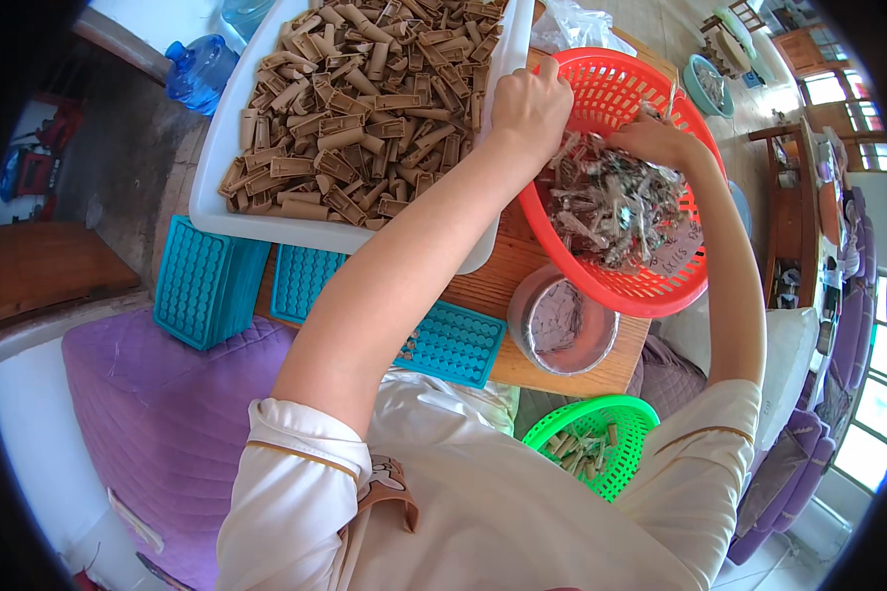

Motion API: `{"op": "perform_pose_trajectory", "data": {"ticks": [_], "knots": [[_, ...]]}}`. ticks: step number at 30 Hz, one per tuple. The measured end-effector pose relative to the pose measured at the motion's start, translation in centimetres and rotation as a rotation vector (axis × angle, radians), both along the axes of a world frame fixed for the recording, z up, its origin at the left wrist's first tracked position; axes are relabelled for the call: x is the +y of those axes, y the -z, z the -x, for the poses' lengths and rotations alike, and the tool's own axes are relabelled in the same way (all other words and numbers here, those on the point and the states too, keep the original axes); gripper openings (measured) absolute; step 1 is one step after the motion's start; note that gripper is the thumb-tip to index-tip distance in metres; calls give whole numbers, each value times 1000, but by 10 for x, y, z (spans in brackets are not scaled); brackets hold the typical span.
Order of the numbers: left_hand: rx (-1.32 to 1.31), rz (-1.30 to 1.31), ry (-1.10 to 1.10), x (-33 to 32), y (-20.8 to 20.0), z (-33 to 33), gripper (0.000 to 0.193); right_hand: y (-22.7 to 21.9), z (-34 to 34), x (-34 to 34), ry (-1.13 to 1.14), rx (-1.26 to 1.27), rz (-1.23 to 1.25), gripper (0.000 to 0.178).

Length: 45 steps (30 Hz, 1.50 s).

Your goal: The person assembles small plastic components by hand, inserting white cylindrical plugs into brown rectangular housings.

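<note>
Left hand point(530, 100) curled over the near rim of the red plastic basket point(650, 295), fingers folded round the edge and gripping it, so steadying or tipping the basket. Right hand point(657, 138) sunk into the heap of grey-brown scraps point(616, 207) inside, fingers buried among them, so impossible to tell whether spread or pinching a piece.

Judged as the sorting or gathering step: rummaging in the scrap heap with one hand, holding the basket firm with the other. Next move likely calling for a clean pinch on one piece or a small handful, lifted clear without spilling over the low, tilted rim.

Largest first: white tray point(217, 187) filled with brown cardboard tubes point(355, 108), lying on the wooden counter point(522, 286) just left of the basket and touching it near the left hand. Then the red basket, tilted toward the body. Then teal perforated trays point(202, 286), stacked at the counter's left edge, with flatter ones point(453, 345) under the left forearm. Then a green basket point(601, 443) with a few tubes, low by the lap. Then a round clear tub point(562, 320) of grey bits, just below the red basket.

Both arms stretched forward from the lower edge, left forearm crossing diagonally over the tray's corner, right elbow bent outward, wrist dropped into the basket.
</note>
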<state>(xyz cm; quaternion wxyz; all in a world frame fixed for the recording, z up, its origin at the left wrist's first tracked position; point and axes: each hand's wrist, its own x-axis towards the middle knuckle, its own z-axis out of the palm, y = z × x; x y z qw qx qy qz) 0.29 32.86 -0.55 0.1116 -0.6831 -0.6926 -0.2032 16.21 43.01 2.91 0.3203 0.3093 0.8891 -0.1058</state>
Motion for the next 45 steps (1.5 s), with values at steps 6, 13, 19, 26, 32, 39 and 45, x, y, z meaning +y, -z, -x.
{"op": "perform_pose_trajectory", "data": {"ticks": [6, 13, 19, 26, 32, 39, 45], "knots": [[-6, 57, -5, 0, -3, -2, 8, -41, -54, -45, -95, 107, -32, 23], [12, -62, 30, 4, 3, 0, 6, -23, -80, -51, 593, 464, -147, 40], [10, -72, 21, 3, 6, 2, 6, -1, -52, -61, 527, 91, -288, 91], [8, -45, 2, 3, 5, 0, 8, 27, -25, -48, 336, -93, -26, 90], [-35, -17, -16, -3, -2, 2, 10, 45, -18, -32, 252, 285, -293, 33], [-9, 17, -25, -6, -4, 3, 10, -30, -44, -22, 455, 789, -287, 42], [-93, -37, 17, -6, -4, 0, 12, -112, -57, -30, 369, 974, -504, 43]]}}
